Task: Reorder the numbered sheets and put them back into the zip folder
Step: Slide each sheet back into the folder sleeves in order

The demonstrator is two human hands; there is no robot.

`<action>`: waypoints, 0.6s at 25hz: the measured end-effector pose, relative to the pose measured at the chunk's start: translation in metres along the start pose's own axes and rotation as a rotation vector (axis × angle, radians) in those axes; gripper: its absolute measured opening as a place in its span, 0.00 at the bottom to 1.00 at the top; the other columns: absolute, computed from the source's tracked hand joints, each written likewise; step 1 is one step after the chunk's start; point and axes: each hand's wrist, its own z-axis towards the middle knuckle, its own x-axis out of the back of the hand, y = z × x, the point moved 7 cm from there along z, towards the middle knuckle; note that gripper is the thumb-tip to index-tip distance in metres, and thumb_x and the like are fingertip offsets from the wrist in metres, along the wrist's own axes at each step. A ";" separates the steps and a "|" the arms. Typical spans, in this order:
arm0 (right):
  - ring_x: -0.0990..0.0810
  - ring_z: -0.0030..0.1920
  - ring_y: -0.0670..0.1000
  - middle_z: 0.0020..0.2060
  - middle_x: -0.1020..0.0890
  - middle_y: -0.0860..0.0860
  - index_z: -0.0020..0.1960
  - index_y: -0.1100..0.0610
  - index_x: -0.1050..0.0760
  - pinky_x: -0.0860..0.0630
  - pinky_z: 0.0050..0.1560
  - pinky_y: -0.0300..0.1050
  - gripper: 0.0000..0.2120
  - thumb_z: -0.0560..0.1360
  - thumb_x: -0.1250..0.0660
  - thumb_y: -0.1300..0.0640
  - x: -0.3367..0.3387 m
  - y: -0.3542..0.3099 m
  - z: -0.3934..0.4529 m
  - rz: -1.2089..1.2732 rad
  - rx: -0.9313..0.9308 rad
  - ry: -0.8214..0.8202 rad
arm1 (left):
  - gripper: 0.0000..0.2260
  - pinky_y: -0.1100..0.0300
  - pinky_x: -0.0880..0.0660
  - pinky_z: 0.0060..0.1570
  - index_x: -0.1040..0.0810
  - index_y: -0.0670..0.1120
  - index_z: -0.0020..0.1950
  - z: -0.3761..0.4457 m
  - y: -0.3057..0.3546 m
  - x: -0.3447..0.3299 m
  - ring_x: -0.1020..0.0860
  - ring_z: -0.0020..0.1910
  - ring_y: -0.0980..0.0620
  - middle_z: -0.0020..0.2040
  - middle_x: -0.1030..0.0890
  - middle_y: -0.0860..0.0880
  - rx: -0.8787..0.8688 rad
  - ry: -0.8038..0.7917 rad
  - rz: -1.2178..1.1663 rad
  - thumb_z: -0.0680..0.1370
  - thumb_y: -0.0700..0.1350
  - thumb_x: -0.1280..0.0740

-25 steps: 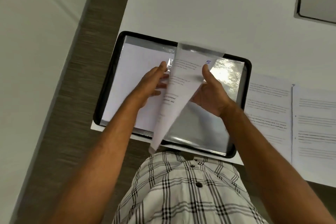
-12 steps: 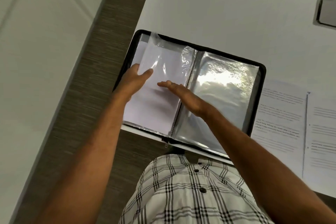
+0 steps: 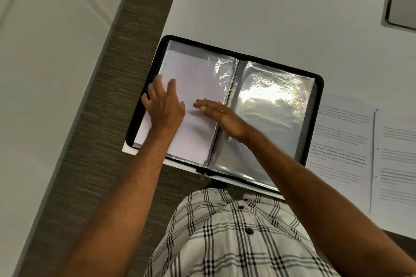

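Step in hand, as I read it: seating the filled clear plastic sleeve (image 3: 191,105) flat on the left half of the open black zip folder (image 3: 319,105), mid-frame, before loading the next page. My left hand (image 3: 165,108) lies palm-down on the sleeve's outer edge, fingers spread and straight, tips toward the folder's left rim; it holds nothing, just presses. My right hand (image 3: 221,116) is flat too, fingers straight and together, resting on the same sleeve just left of the metal spiral binding (image 3: 227,101), nothing gripped. To do this well: keep the left hand as the anchor and sweep the right away from the spine so trapped air and wrinkles leave through the open side; the film near the top of the spine looks crinkled, so go light there or it creases. The white sheet inside faces down or blank, number not readable from here. Empty glossy sleeve (image 3: 274,114) lies on the right half, under my right forearm. The loose printed white sheets (image 3: 342,137) still to file lie on the white table (image 3: 270,7) at right of frame, just beside the folder's right rim, well apart from both hands.
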 end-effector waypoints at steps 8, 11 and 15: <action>0.16 0.58 0.45 0.55 0.15 0.46 0.61 0.54 0.18 0.20 0.62 0.49 0.10 0.83 0.34 0.57 0.094 0.031 -0.055 0.069 0.077 0.548 | 0.24 0.43 0.31 0.66 0.28 0.48 0.73 -0.027 0.119 -0.014 0.29 0.69 0.42 0.71 0.26 0.46 -0.412 -0.153 -0.321 0.79 0.54 0.31; 0.17 0.58 0.44 0.58 0.16 0.45 0.63 0.53 0.19 0.20 0.59 0.42 0.09 0.84 0.34 0.55 0.143 0.058 -0.102 0.008 0.038 0.720 | 0.24 0.46 0.30 0.67 0.28 0.50 0.73 -0.032 0.183 -0.017 0.28 0.69 0.45 0.71 0.26 0.49 -0.503 -0.190 -0.378 0.79 0.57 0.31; 0.20 0.57 0.40 0.59 0.17 0.44 0.65 0.52 0.21 0.26 0.51 0.27 0.11 0.84 0.34 0.54 0.214 0.093 -0.173 -0.025 -0.056 0.921 | 0.25 0.46 0.30 0.69 0.28 0.50 0.72 -0.045 0.273 -0.025 0.28 0.70 0.46 0.72 0.26 0.49 -0.597 -0.244 -0.409 0.78 0.59 0.33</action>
